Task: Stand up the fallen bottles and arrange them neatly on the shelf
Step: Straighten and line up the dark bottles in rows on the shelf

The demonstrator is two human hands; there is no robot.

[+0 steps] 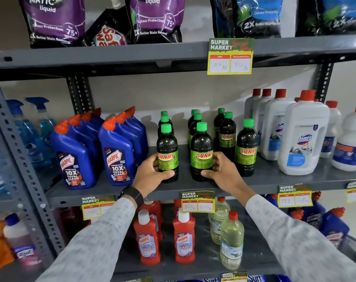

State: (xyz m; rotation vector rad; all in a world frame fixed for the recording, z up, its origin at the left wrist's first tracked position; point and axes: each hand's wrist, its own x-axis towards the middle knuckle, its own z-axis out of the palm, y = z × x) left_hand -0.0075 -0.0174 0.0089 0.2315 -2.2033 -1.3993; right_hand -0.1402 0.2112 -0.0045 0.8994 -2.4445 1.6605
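Gripping two upright dark, green-capped Sunny bottles at frame centre, left hand (pixel 152 171) fingers wrap one bottle (pixel 167 153), right hand (pixel 221 169) fingers the other (pixel 201 153), on the grey shelf (pixel 274 180).

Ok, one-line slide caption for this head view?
Left hand and right hand each grip an upright green-capped dark Sunny bottle on the grey metal shelf.

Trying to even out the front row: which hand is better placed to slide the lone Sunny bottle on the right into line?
Probably the right hand: it is beside that bottle, while the left hand is further away.
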